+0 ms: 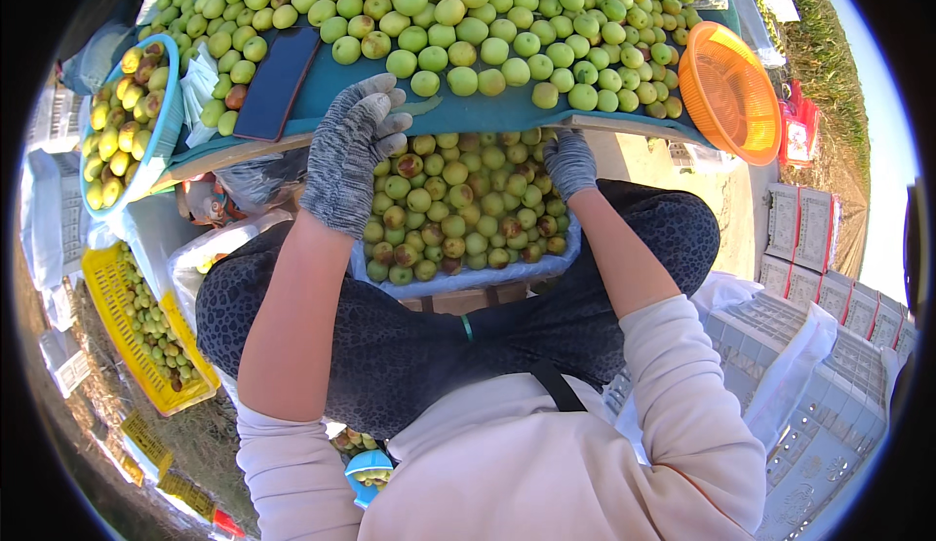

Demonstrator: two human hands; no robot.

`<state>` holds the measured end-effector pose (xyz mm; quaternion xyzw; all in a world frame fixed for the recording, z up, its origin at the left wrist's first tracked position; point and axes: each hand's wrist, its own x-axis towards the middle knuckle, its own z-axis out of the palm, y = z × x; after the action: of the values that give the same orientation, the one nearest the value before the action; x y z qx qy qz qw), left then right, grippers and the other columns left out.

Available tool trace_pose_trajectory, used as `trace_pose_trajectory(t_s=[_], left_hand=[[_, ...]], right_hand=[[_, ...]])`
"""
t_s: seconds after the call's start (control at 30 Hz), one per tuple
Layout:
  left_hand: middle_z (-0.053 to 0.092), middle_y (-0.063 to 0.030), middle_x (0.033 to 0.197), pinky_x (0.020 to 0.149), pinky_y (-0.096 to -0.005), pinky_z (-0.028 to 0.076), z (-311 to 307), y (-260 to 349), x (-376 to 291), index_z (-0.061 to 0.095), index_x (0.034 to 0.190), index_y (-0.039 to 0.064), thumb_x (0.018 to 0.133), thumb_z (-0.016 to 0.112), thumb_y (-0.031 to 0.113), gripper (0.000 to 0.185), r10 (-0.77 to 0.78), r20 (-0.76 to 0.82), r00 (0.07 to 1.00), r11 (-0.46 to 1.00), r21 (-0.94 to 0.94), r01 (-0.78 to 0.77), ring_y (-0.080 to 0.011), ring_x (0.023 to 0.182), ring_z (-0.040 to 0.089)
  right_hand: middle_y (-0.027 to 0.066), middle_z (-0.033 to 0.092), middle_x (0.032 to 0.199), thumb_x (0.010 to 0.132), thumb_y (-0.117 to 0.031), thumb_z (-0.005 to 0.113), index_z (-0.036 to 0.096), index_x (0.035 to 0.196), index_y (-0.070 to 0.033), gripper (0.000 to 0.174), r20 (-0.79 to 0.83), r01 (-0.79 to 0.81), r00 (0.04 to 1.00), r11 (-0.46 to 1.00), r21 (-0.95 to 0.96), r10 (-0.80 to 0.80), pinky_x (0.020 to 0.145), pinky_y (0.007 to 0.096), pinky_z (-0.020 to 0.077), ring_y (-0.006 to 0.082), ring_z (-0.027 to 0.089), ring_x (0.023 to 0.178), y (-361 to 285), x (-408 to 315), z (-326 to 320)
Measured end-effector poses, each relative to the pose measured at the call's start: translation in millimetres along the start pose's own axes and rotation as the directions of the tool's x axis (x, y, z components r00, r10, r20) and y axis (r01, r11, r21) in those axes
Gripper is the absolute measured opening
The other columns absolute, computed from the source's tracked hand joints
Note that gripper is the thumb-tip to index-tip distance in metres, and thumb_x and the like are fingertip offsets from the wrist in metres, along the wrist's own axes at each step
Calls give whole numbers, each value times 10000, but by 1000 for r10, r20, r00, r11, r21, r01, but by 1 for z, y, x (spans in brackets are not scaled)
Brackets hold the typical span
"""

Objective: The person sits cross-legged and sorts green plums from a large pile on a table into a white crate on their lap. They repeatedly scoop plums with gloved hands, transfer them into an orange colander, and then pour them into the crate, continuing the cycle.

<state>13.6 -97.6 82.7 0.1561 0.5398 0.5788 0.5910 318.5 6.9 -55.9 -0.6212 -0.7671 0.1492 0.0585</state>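
Observation:
My left hand [360,148], in a grey knit glove, hovers over the front edge of the sorting table [352,77]. Its fingers are bent and apart, and nothing shows in them. A slim green leaf [420,107] lies just past the fingertips. Across the teal table cover spread many green fruits [463,80], apparently jujubes, some with brown patches. Between my knees stands a crate lined with blue plastic [468,284], full of browner, blotched fruits [461,197]. Over its right rim is my gloved right hand [572,164], close to the table edge; its fingertips are hidden.
A smartphone [278,84] lies on the table's left part, beside a blue basket [170,77] of blemished fruits. An orange basket [731,95] sits tilted at the right corner. A yellow crate [110,300] stands lower left; grey crates [826,387] stand at right.

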Motion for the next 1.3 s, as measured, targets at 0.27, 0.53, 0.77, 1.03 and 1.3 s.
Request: trace_pose_trajectory(t_s=[0.27,0.53,0.77,1.03,1.3], left_hand=[[613,-86,1123,752,-280,539,-3,-3,2,554,1195,70,914,556,181,302,-22,-24,999,1000,-7,21,-158,892,637],[599,-120,1152,756,-286,554,-5,-2,2,535,1219,33,899,558,179,352,23,-58,998,1000,8,-22,-189,914,641],[583,-136,1188,770,-285,555,-2,-2,-2,525,1246,33,892,564,193,390,20,-15,1000,999,43,-19,-199,945,638],[581,-127,1190,801,-303,539,2,-2,-5,524,1253,49,892,567,202,395,32,-6,999,998,53,-32,-195,966,622],[583,-115,1177,800,-298,535,3,0,-6,525,1246,52,891,564,190,383,-10,-8,1000,1000,24,10,-185,951,618]], right_hand=[[102,556,650,921,-315,444,615,894,-42,323,510,-638,548,-63,768,663,361,284,351,189,474,458,38,-24,-1],[154,572,1053,841,-258,545,555,1117,-15,368,725,-601,679,-656,456,-118,691,338,544,299,585,938,8,-49,-27],[244,440,1296,803,-178,648,352,1330,28,640,553,-618,784,-435,655,-282,950,359,492,361,497,1162,-36,-84,-37],[199,630,997,919,-316,558,493,1178,-54,373,634,-702,691,111,704,348,436,218,478,158,595,579,-15,-66,-10],[190,603,1058,822,-298,618,522,1177,-90,422,229,52,973,978,-201,-4,886,455,460,368,591,1003,-56,-33,4]])
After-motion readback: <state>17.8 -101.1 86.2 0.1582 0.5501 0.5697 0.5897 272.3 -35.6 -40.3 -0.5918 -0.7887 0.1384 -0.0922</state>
